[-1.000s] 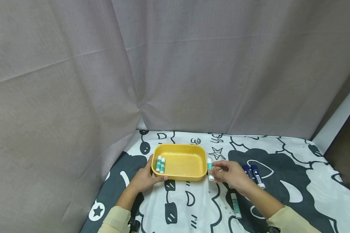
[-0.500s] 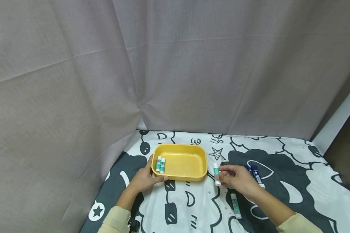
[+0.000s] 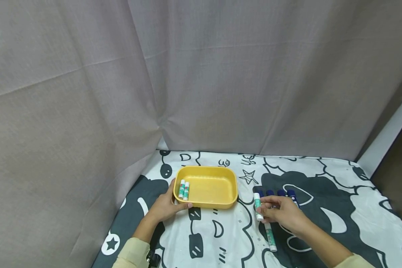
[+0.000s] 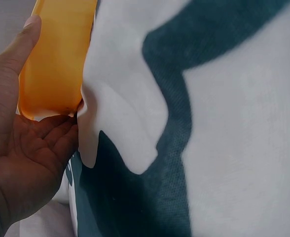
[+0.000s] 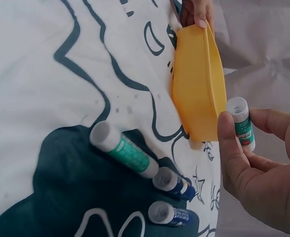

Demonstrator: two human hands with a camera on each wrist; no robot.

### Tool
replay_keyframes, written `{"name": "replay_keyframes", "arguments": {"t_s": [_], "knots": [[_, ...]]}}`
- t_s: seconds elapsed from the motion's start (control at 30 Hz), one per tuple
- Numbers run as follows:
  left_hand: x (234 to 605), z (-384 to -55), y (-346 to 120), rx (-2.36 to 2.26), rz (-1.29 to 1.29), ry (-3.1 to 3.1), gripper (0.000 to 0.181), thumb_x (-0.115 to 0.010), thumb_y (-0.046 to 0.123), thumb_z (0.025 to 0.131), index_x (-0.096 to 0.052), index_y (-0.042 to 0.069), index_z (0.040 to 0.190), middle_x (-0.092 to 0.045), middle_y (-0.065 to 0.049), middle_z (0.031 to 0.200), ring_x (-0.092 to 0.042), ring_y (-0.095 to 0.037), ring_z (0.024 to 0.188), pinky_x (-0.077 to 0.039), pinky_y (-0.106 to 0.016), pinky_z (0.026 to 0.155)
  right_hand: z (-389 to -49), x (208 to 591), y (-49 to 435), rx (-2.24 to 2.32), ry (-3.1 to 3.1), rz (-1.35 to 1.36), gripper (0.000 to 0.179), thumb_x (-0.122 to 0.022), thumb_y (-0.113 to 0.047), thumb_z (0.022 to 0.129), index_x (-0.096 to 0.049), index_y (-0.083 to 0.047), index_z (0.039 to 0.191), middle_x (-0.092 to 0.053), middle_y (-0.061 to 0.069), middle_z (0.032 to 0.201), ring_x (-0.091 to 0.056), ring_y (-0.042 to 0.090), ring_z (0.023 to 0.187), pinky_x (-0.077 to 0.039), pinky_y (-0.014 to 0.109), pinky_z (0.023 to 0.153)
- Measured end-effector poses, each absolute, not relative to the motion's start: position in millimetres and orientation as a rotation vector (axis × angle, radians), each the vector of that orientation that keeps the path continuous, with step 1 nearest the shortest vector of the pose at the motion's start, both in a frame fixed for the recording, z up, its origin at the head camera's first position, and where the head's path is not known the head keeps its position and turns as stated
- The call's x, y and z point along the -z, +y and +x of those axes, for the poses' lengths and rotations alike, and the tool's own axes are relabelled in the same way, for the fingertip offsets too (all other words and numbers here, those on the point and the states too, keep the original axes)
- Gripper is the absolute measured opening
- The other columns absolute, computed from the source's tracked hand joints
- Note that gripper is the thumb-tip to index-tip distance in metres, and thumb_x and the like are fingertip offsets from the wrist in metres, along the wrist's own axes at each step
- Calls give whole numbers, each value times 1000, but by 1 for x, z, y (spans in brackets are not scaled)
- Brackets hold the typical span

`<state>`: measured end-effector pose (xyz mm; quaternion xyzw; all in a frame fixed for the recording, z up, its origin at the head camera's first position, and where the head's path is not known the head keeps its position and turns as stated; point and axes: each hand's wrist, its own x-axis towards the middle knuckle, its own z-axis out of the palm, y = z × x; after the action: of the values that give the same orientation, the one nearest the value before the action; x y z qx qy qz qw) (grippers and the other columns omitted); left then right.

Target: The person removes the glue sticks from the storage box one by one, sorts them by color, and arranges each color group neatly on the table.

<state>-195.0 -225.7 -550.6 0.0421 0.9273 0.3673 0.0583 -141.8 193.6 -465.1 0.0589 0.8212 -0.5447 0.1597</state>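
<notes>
My left hand (image 3: 164,205) grips the left end of a yellow tray (image 3: 214,205), thumb on its near rim, fingers at the outer wall. Inside the tray, at its left, lie two green-and-white glue sticks (image 3: 186,191). To the right of the tray, my right hand (image 3: 283,213) pinches another green-and-white glue stick (image 5: 243,131) between thumb and fingers, held over the cloth. Just below that hand a further green glue stick (image 3: 270,238) lies on the cloth. Several dark blue glue sticks (image 3: 292,195) lie behind the right hand, partly hidden by it.
A white cloth (image 3: 234,238) with dark cartoon prints covers the table. Grey curtain fabric (image 3: 221,93) hangs behind and along the left side. A dark brown surface (image 3: 400,167) stands at the far right.
My right hand has moved right and toward me, away from the tray's right edge, still pinching the glue stick. The left hand and tray have stayed put.
</notes>
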Motion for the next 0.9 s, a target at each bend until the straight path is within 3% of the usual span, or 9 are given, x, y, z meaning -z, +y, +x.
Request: {"name": "replay_keyframes", "arguments": {"t_s": [0.27,0.9], "knots": [[553,-195,-226,-1110,122,2809,134,-89,76,78,-14,30,179,-60,-28,159,-66,-48,137,-52,-68,113,-129,474,209,1550,2329,124,52,-74,-6,105,-55,18,147,-73,17,113,-82,27,88,-69,40,81],[550,-194,-224,-1113,96,2800,133,-89,76,78,-15,31,179,-59,-26,160,-65,-48,139,-51,-70,114,-109,496,227,1415,2361,265,53,-82,-7,99,-61,18,141,-78,13,106,-80,23,84,-68,38,76]]}}
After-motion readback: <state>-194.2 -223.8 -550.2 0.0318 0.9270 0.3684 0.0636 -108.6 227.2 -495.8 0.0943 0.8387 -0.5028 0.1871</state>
